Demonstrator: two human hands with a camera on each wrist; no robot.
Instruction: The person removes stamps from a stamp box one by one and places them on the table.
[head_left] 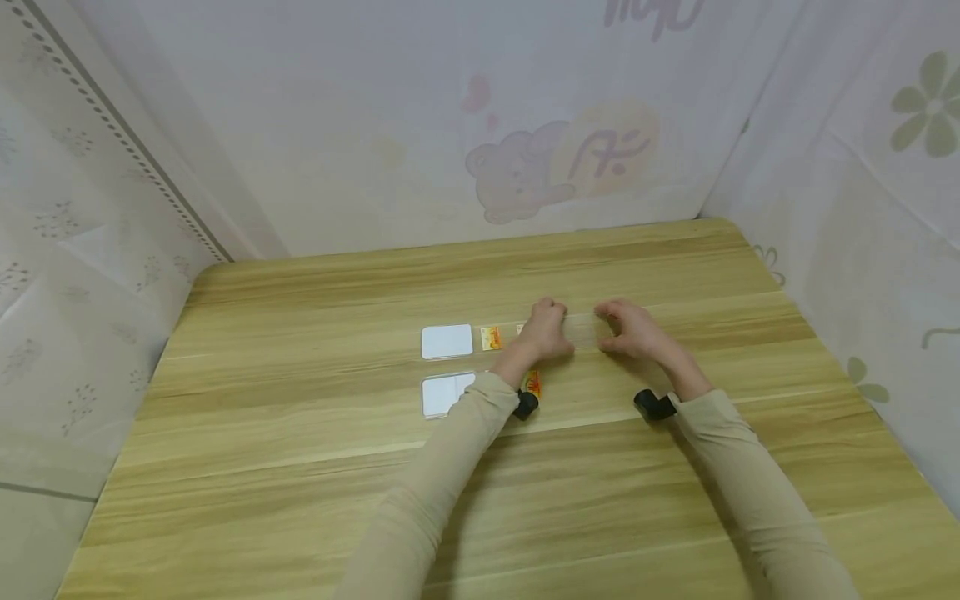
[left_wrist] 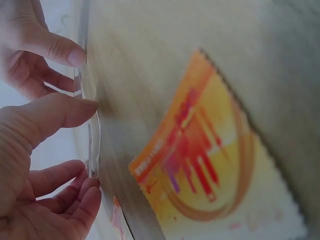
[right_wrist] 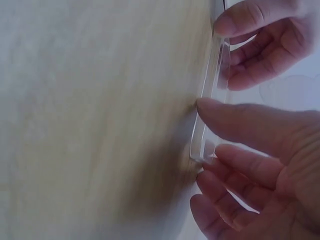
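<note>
A flat, clear plastic case (head_left: 583, 331) lies low over the table between the two hands. My left hand (head_left: 546, 331) holds its left part, thumb on the near edge and fingers on the far edge. My right hand (head_left: 632, 330) grips the right end the same way, its thumb (right_wrist: 235, 120) against the near side wall. In the left wrist view, a yellow and orange stamp-like card (left_wrist: 200, 160) with serrated edges and a red handprint design shows large. The left hand partly hides a second small card (left_wrist: 117, 217).
Left of the hands lie two white rectangles in clear cases, a far one (head_left: 447, 342) and a near one (head_left: 442, 396) partly behind the left sleeve. Beside the far one sits another yellow card (head_left: 491, 337). Everything rests on a wood-grain table (head_left: 300, 475) with printed curtains around it.
</note>
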